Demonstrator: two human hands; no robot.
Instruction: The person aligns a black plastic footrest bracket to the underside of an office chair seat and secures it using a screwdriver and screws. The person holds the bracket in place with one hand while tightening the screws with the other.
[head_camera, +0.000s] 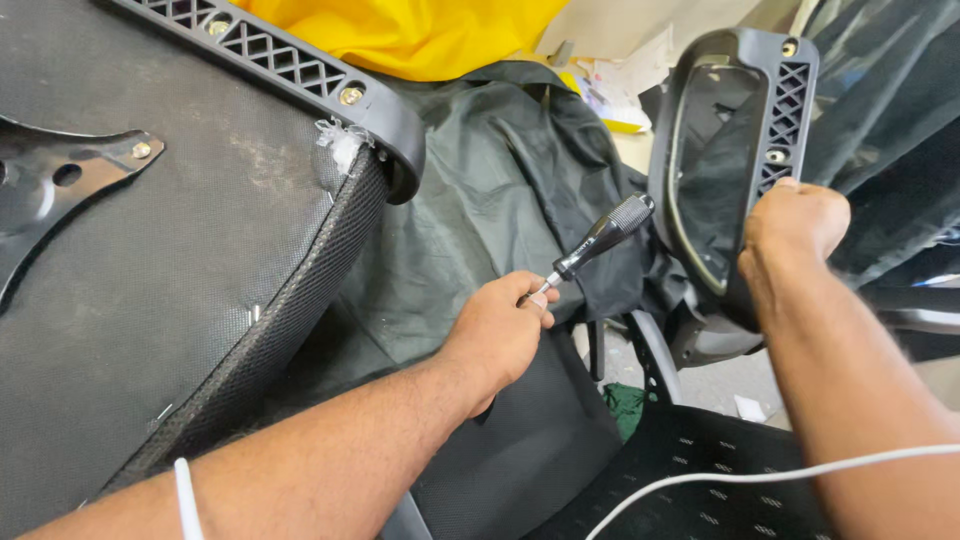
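Observation:
My left hand grips the metal shaft of a screwdriver, its black ribbed handle pointing up and to the right. My right hand is closed on the edge of a black plastic chair armrest, holding it upright; the armrest has a lattice strip with brass screw inserts. An upturned chair seat with grey fabric underside fills the left, with another black armrest fixed along its top edge and a metal bracket at the far left.
Dark green-black cloth lies between the seat and the armrest. Yellow fabric sits at the top. A black mesh chair part lies below, crossed by a white cable. Papers lie behind.

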